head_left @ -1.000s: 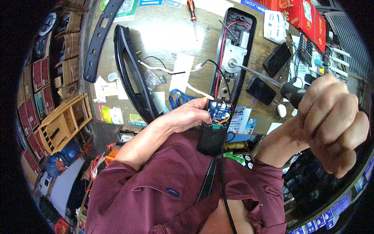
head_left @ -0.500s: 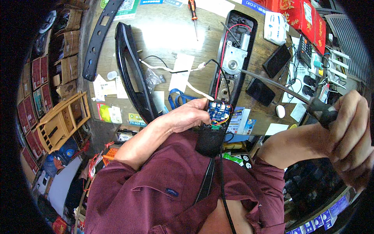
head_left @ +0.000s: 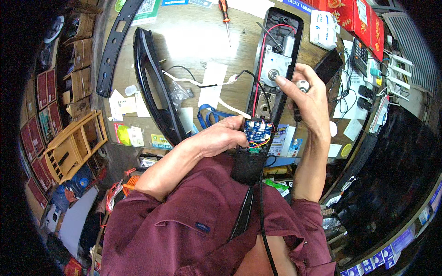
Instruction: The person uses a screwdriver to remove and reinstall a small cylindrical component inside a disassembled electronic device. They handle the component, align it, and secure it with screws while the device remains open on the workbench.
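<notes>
A long black door lock housing (head_left: 293, 50) lies open-side up, its near end against my shirt. Inside it show a silver motor plate (head_left: 275, 63), a red wire and a blue circuit board (head_left: 258, 130). My left hand (head_left: 224, 137) is closed at the board's left edge, thumb and fingers pinching there. My right hand (head_left: 312, 99) is curled round a black-handled screwdriver (head_left: 297, 112), with the thumb reaching onto the round hub of the motor plate. Most of the screwdriver is hidden by the hand. A white cable (head_left: 198, 83) plugs into a black lead from the housing.
A glossy black handle panel (head_left: 140, 73) and a flat black bracket (head_left: 115, 50) lie to the left. Farther off is an orange-and-black screwdriver (head_left: 225, 14). Small bagged parts (head_left: 180, 94), a phone (head_left: 328, 65), a white packet (head_left: 324, 30) and tangled cables are around.
My right hand has swung left with the screwdriver, from out at the right to the lock housing's right side. My left hand stays at the circuit board.
</notes>
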Demonstrator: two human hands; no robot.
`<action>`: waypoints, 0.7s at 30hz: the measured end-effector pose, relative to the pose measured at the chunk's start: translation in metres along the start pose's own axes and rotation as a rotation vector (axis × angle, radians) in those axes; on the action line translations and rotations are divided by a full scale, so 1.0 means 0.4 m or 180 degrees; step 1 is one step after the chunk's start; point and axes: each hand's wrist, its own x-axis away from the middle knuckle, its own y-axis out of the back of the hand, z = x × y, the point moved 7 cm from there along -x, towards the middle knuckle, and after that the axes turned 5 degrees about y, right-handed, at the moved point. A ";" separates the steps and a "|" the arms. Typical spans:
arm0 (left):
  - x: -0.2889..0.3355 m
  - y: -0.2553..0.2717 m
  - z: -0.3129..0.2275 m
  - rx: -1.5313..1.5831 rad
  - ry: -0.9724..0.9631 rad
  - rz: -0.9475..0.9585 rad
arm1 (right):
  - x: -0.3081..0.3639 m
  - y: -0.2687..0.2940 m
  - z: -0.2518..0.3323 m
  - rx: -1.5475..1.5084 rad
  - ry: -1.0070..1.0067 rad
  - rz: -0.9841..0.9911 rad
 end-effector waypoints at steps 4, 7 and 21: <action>0.009 -0.006 -0.011 -0.0020 0.0036 0.0083 | -0.015 -0.032 0.004 -0.0503 0.0159 0.0003; 0.011 -0.001 -0.009 -0.0095 0.0047 -0.0020 | -0.018 -0.034 0.000 -0.0614 0.0188 0.0025; 0.005 -0.006 0.005 0.0059 -0.0025 0.0053 | -0.025 -0.040 -0.011 -0.1066 0.0397 0.0018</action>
